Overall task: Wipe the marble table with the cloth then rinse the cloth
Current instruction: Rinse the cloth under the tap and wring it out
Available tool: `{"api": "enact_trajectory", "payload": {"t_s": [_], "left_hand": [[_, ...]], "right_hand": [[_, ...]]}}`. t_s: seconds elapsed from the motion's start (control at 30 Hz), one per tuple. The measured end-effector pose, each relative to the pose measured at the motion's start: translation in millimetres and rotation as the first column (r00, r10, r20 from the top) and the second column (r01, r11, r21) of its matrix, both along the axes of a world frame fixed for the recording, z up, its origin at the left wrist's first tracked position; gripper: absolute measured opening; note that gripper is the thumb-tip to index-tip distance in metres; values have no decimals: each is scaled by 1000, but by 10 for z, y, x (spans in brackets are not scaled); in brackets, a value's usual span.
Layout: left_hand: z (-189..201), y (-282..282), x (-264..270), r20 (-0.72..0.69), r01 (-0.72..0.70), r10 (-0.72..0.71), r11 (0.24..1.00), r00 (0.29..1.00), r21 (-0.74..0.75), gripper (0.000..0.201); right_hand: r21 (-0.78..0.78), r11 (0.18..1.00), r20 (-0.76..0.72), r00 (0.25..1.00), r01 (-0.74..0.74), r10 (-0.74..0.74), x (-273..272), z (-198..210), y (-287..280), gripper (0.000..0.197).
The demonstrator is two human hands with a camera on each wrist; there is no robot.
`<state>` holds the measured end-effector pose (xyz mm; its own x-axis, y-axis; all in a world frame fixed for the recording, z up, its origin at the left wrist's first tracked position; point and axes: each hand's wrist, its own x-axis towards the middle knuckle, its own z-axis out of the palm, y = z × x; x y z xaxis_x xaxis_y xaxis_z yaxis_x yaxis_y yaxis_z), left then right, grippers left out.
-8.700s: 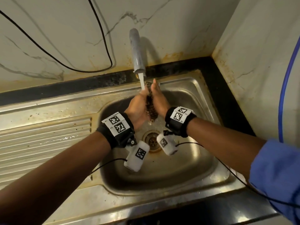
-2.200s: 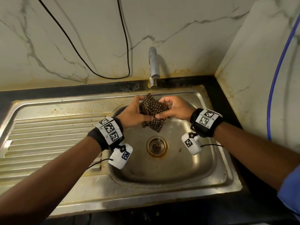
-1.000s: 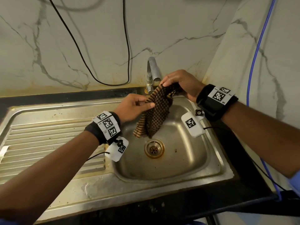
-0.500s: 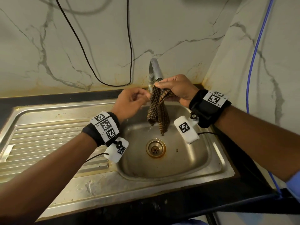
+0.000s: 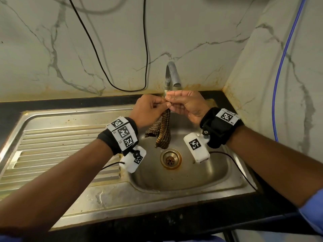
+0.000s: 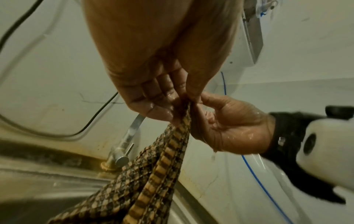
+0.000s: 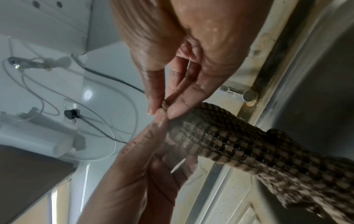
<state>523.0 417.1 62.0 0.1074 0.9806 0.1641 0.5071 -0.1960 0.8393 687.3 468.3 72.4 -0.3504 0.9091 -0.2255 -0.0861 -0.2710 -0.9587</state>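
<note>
Pinching top corner of wet brown checked cloth [image 5: 161, 130] between fingertips of both hands, left hand [image 5: 148, 110] and right hand [image 5: 187, 106] touching; hanging limp over stainless steel sink basin [image 5: 215, 173], just before curved metal tap [image 5: 172, 74].

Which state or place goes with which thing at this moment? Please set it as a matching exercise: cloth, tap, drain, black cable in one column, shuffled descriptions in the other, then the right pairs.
Things:
1. cloth
2. tap
3. drain
4. black cable

Descriptions:
A. loops down the marble wall
B. hangs over the basin, its top pinched by the left hand and the right hand
C. sits in the basin floor of the sink, rust-ringed
D. curved spout, no water running

Pairs: 1-B, 2-D, 3-C, 4-A
</note>
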Motion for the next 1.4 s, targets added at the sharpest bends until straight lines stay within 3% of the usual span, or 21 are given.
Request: {"api": "enact_trajectory", "payload": {"t_s": [0.13,0.23,0.3,0.33,0.37,0.43,0.47,0.57,0.67,0.8,0.83,0.87,0.93,1.0,1.03,1.07,1.17,1.3,1.33,1.4], "left_hand": [[52,12,-70,243,-21,74,977,967,-212,24],[33,34,-173,298,-97,165,968,940,-231,26],[31,42,-276,290,-135,195,968,937,-213,26],[37,42,-338,287,-148,202,969,937,-197,25],[58,41,-388,284,-153,200,972,938,-178,25],[90,45,-466,304,-157,197,976,932,-149,23],[107,48,-489,318,-163,201,976,927,-142,22],[210,81,-539,399,-175,212,976,892,-126,19],[375,146,-570,478,-204,230,973,848,-107,19],[624,238,-453,388,-159,172,985,906,-68,22],[682,260,-392,356,-136,150,989,922,-63,22],[742,279,-330,327,-117,131,991,936,-62,22],[851,287,-190,300,-107,123,992,946,-70,21],[943,289,-74,303,-88,105,994,947,-72,21],[979,282,-34,305,-68,87,995,948,-71,20],[1010,267,-2,308,-51,70,996,949,-68,18],[1089,220,27,331,-37,49,998,943,-40,18],[1157,185,-13,399,-51,52,999,916,-12,19],[1162,177,-34,433,-58,60,998,899,-18,19],[1171,164,-86,491,-58,67,998,868,-35,18]], "right_hand": [[-18,999,-48,998,-47,46,24,-44,32,36],[32,994,-4,994,-105,105,164,-5,83,30],[67,986,125,981,-155,146,369,-8,157,22],[114,973,291,944,-199,159,482,-34,194,21],[172,950,519,843,-262,139,604,-81,240,22],[128,895,860,497,-427,114,807,-214,302,21],[50,881,926,351,-470,135,884,-296,308,17],[-27,885,995,72,-464,68,1054,-513,305,12],[-29,909,997,-81,-416,-5,1190,-623,322,13],[-88,890,980,-199,-448,-3,1219,-760,328,36],[-61,877,987,-162,-476,-19,1178,-797,342,45],[-26,867,997,-74,-498,-13,1102,-816,357,54],[52,864,972,223,-501,71,909,-861,393,77],[73,891,817,540,-448,204,690,-868,399,102],[56,900,696,663,-432,275,568,-891,399,112],[44,900,589,739,-434,328,435,-890,375,118],[168,886,430,841,-433,329,62,-919,299,124],[161,948,407,894,-274,189,-426,-1076,149,118],[127,969,363,919,-212,153,-516,-1136,108,111],[71,990,235,966,-124,104,-649,-1247,104,80]]}}
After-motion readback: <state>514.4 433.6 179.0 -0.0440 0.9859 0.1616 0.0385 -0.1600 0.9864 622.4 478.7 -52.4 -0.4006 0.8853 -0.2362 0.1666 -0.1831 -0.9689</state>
